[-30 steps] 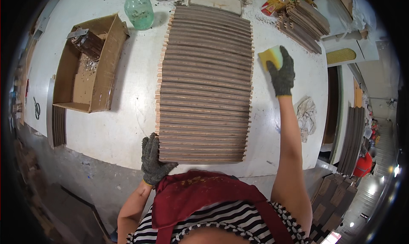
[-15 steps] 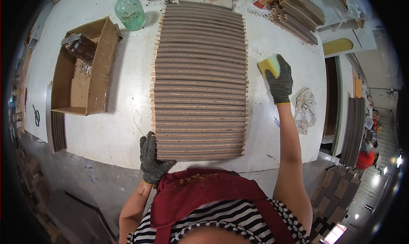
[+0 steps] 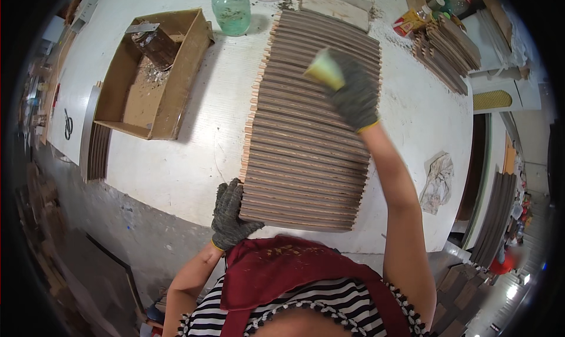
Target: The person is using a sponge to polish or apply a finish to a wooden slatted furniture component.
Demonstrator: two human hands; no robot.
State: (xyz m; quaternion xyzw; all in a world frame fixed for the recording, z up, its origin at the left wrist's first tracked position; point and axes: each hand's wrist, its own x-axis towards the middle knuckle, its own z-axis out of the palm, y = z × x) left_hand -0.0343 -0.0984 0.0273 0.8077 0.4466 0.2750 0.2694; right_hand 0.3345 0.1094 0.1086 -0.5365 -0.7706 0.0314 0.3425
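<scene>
Many brown, grooved wooden boards stand on edge side by side as one long block (image 3: 306, 143) on the white table. Light tongues stick out along its left side. My right hand (image 3: 353, 93), in a dark grey knit glove, is over the far half of the block, closed around a yellow and pale green sponge (image 3: 325, 71). Motion blurs both, so I cannot tell whether the sponge touches the boards. At the near left corner my gloved left hand (image 3: 232, 214) braces the block, fingers stretched along its side and thumb along the near edge.
An open cardboard box (image 3: 176, 110) at left holds a dark brown can (image 3: 155, 50). Beyond it stands a green-tinted bottle (image 3: 231, 10). A pale block (image 3: 335, 10) sits at the boards' far end. Loose boards (image 3: 447, 52) lie far right; a crumpled cloth (image 3: 437, 181) lies nearer.
My right hand has swung left with the sponge, from the bare table at right to over the boards. My left hand stays at the corner. The whole view has shifted and turned.
</scene>
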